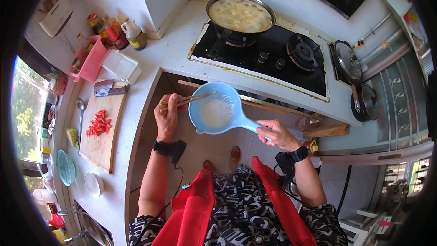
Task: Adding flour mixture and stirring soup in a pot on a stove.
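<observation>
My right hand [278, 135] is closed round the handle of a light blue ladle-like scoop [193, 112], held in front of me above the floor. A white, milky liquid [216, 112] lies in its bowl. In my left hand [166, 115] is a pair of wooden chopsticks [184, 101], their tips reaching over the rim into the scoop. Beyond the scoop, a dark wok [220, 45] full of pale, bubbly soup [239, 14] stands on the left burner of the black gas stove [255, 59].
On the left counter lie a cutting board [98, 148] with chopped red pieces [99, 124] and a cleaver [109, 89]. A white bowl [94, 184], a green basket [66, 167], a ladle [80, 105] and a clear container [120, 65] stand near. Lidded pans [348, 61] are right of the stove.
</observation>
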The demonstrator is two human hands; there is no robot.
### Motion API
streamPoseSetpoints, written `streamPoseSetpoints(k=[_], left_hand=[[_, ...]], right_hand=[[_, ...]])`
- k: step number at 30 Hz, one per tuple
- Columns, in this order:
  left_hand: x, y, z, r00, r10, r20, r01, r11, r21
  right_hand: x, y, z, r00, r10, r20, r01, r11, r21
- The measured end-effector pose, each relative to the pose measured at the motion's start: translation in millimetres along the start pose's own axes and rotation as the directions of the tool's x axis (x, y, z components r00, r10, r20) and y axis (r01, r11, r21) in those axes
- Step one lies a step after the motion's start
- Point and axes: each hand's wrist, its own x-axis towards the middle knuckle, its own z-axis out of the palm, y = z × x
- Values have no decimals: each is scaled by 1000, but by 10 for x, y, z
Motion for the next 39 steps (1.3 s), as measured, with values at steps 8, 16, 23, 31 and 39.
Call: streamPoseSetpoints(k=[8, 16, 23, 31, 39], left_hand=[[-328, 185, 205, 919, -235, 317, 227, 972, 60], [-297, -147, 294, 967, -191, 171, 198, 980, -25], [-199, -283, 181, 993, -118, 2, 118, 989, -87], [-173, -288, 160, 989, -149, 10, 149, 983, -110], [-159, -302, 112, 987, -159, -17, 157, 984, -84]], right_hand=[[12, 31, 14, 999, -5, -47, 1, 996, -89], [17, -55, 107, 999, -6, -40, 1, 994, -109], [8, -65, 149, 999, 3, -46, -8, 994, -107], [-34, 23, 118, 1000, 25, -14, -25, 998, -52], [-72, -71, 225, 998, -16, -65, 13, 999, -49]])
